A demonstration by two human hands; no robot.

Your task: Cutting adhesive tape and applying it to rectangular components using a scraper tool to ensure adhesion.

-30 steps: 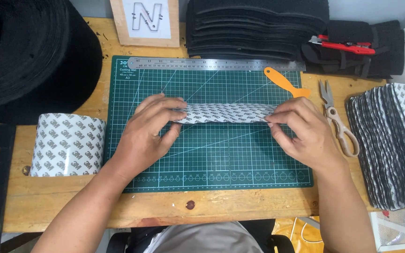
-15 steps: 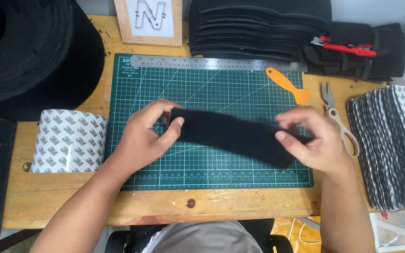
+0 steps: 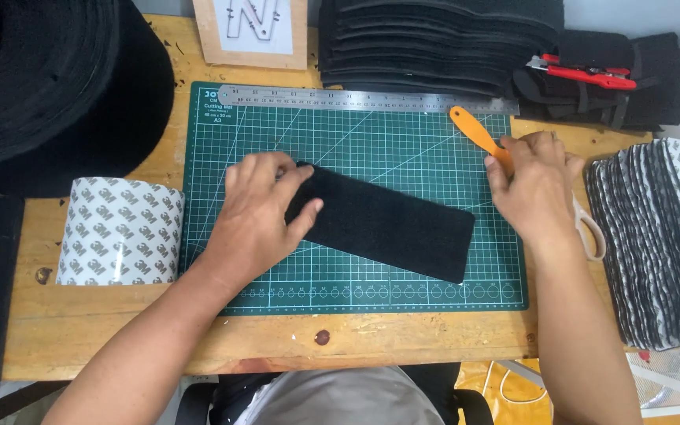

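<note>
A black felt strip (image 3: 391, 224) lies slanted on the green cutting mat (image 3: 403, 149), dark side up. My left hand (image 3: 257, 212) presses flat on the strip's left end. My right hand (image 3: 535, 185) is off the strip, at the mat's right edge. Its fingers curl around the near end of an orange plastic tool (image 3: 472, 130), which still rests on the mat.
A steel ruler (image 3: 356, 98) lies along the mat's top edge. Scissors (image 3: 588, 228) sit under my right hand. A stack of backed strips (image 3: 663, 252) is at right, a white patterned roll (image 3: 120, 232) at left. Black felt stacks (image 3: 434, 39) and a big felt roll (image 3: 33, 86) stand behind.
The strip was turned from its patterned side to its black side and laid on the mat. My right hand let go of it and moved right to the orange tool.
</note>
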